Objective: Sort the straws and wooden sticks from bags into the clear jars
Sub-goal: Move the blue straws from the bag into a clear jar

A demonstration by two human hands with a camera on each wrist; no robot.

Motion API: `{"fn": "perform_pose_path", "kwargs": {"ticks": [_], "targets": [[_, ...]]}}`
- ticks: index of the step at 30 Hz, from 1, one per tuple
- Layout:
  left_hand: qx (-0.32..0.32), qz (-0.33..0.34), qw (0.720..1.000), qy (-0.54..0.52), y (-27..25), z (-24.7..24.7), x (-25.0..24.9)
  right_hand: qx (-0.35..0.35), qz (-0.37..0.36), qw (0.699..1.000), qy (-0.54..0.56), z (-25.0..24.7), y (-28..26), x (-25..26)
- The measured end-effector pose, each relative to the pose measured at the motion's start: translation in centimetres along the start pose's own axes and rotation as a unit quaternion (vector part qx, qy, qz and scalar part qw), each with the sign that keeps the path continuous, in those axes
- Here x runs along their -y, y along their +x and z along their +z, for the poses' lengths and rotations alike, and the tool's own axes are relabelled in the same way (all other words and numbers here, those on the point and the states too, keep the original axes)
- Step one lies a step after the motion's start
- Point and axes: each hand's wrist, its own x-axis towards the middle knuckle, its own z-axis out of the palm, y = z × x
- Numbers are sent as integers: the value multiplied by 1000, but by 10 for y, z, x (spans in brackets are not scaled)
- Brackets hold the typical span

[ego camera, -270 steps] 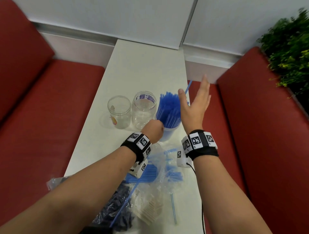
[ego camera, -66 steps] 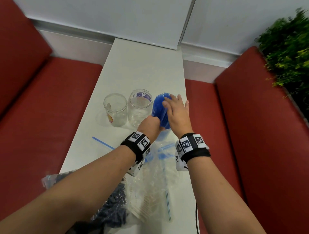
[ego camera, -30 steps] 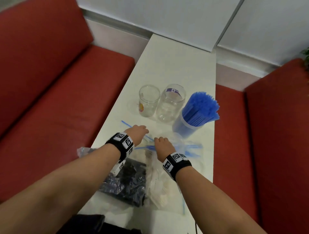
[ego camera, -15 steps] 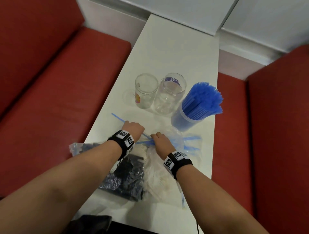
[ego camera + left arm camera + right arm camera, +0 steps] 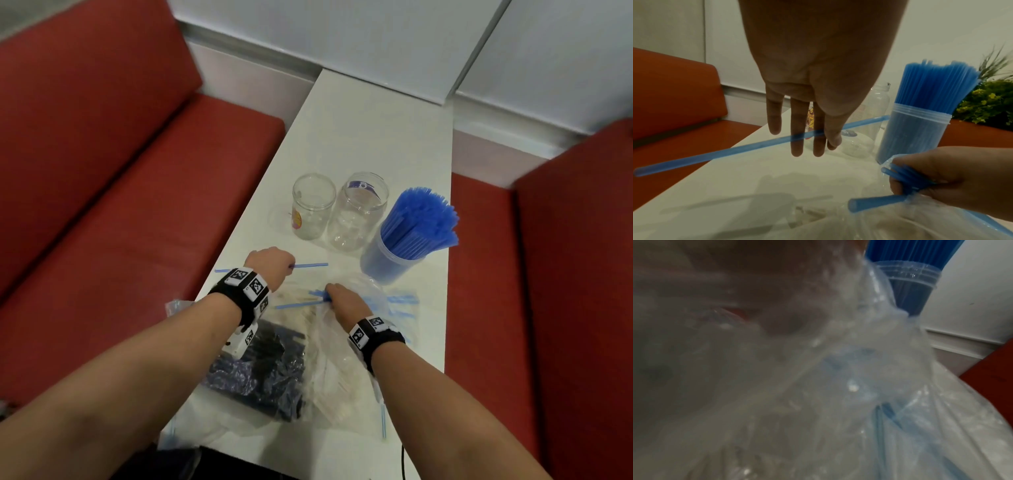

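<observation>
Left hand [image 5: 270, 263] fingers nearly straight, thumb pinching single blue straw [image 5: 310, 265]; right hand [image 5: 342, 303] curled tight round bunch of blue straws [image 5: 906, 180] at clear bag [image 5: 368, 289] mouth

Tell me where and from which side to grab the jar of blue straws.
Grip the straw jar round its wall below the ribbed rim, probably from its right, the table-edge side. The blue straws fan out of the mouth, blocking a top grip, and a clear jar stands close on its left.
</observation>
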Motion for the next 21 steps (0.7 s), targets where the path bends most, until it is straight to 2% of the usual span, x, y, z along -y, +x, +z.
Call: {"fn": "perform_pose_path", "kwargs": {"ticks": [4,7,10,15,19,21], "targets": [[-16,-5,997,-74,-10,-3,3,5,6,1000,14,-7,-6,8],[-50,-16,984,-171,-18,-6,1,-11,4,1000,20,-10,-8,15],[-115,-14,949,-292,-25,-10,-7,-59,14,996,73,-12,-10,16],[-255,-30,889,-378,-36,-4,-25,-121,27,976,179,-31,-10,19],[-387,-12,826,-410,-42,4,-36,-190,37,932,305,-41,-17,20],[-406,-30,803,-435,-43,4,-43,-220,52,906,358,-45,-20,21]]}}
